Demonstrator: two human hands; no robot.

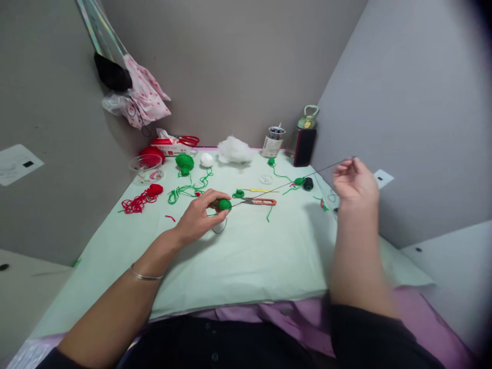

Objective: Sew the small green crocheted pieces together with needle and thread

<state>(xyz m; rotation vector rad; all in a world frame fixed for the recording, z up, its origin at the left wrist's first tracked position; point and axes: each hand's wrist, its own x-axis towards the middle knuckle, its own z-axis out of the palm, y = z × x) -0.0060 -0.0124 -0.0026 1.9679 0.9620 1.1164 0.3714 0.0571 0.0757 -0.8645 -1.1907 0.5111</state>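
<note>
My left hand (203,214) pinches a small green crocheted ball (225,204) between thumb and fingers, just above the table. From the ball a dark thread (286,184) runs taut up to the right. Its far end is in the closed fingertips of my right hand (355,179), raised at the right; whether a needle is there too is too small to tell. Under the thread lie orange-handled thread snips (259,201) and a yellow crochet hook (257,190). A small green crocheted piece (238,193) rests beside the snips. A loop of dark thread hangs below my left hand.
Red yarn (136,202), a clear plastic tub (148,171), a green yarn ball (185,162) and a tissue box (171,147) with red scissors (189,140) stand left. White stuffing (235,150), a pen tin (273,142), a bottle (308,120), a phone (305,147) and a black thread spool (308,184) are farther right.
</note>
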